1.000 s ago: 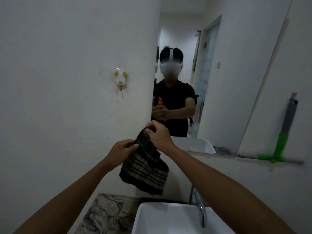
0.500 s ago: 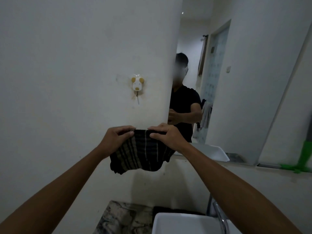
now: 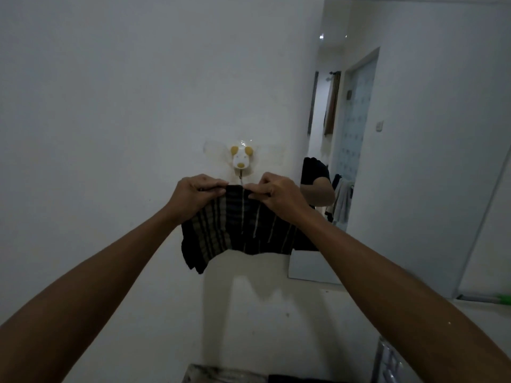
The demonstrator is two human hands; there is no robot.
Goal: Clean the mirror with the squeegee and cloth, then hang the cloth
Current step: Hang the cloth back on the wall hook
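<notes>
A dark striped cloth (image 3: 237,230) hangs spread between my two hands, held up against the white wall. My left hand (image 3: 193,193) pinches its top left edge and my right hand (image 3: 276,193) pinches its top right edge. Just above the cloth's top edge is a small white and yellow dog-shaped wall hook (image 3: 241,158), its metal prong reaching down between my hands. The mirror (image 3: 414,134) fills the right of the view. Only the green tip of the squeegee (image 3: 503,298) shows at the right edge, on the ledge under the mirror.
The tap (image 3: 388,360) stands at the bottom right, and a marbled counter edge (image 3: 210,375) lies at the bottom. The mirror reflects a doorway and a person's arm.
Both hands have raised the cloth and carried it left up to the hook, spreading its top edge wider. The view has turned left, so the sink and most of the squeegee have left the frame.
</notes>
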